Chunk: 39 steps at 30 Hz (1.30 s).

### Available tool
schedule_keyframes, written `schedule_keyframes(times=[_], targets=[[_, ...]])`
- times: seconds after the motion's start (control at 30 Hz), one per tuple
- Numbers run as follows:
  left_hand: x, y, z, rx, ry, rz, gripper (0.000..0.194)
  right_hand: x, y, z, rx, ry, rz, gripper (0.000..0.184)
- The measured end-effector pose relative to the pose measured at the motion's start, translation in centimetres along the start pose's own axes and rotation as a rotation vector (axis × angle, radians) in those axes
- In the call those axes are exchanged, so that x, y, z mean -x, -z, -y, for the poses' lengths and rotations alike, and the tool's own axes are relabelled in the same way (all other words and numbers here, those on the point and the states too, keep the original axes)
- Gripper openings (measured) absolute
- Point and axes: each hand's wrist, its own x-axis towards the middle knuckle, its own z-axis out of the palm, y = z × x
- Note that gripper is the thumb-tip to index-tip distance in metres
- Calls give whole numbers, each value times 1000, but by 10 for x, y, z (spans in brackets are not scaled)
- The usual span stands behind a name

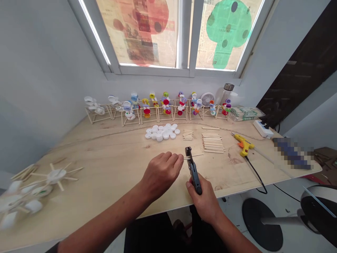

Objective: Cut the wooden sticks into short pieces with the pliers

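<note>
My left hand (164, 170) is closed with its fingers pinching a thin wooden stick (197, 155) that runs to the right past the tool. In my right hand (204, 196) is a pair of dark pliers (194, 174), the fingers wrapped round the handles. The head of the pliers is at the stick, just beyond my left fingertips; whether the jaws touch it is too small to tell. Beyond my hands lie a short bundle of sticks (187, 135), a row of longer sticks (213, 143) and a cluster of white bottle caps (162, 133).
Several stick frames with coloured cap wheels (165, 105) line the back of the table. At right lie a yellow glue gun (243, 144), a power strip (263, 129) and bagged sticks (247, 113). White cap-and-stick wheels (56, 175) lie at left.
</note>
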Motion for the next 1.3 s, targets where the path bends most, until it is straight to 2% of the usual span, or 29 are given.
schedule_keyframes(times=[0.27, 0.53, 0.73, 0.83, 0.9, 0.97, 1.07, 1.13, 1.2, 1.3], targets=[[0, -19, 5, 87, 17, -82, 19, -8, -4, -6, -5, -32, 24, 14], [-1, -30, 11, 169, 24, -51, 17, -12, -8, -9, 45, -84, 31, 15], [-1, -28, 7, 138, 61, -26, 19, -12, -8, -8, 37, -83, 0, 15], [2, -23, 5, 218, 107, -35, 18, -9, -7, -9, -7, -68, -19, 15], [7, -21, 5, 370, 239, -72, 16, -7, -7, -9, -29, -59, -29, 15], [11, -18, 4, 613, 453, -94, 16, -6, -6, -10, -43, -53, -39, 16], [16, -17, 2, 1111, 801, -61, 20, -4, -5, -12, -45, -46, -38, 16], [17, -18, 0, 1432, 977, -31, 25, -4, -5, -13, -39, -40, -31, 17], [17, -20, -3, 1684, 1106, -15, 28, -4, -5, -15, -49, -41, -21, 17], [16, -23, -5, 1974, 1200, -20, 18, -4, -5, -16, -70, -41, -17, 16]])
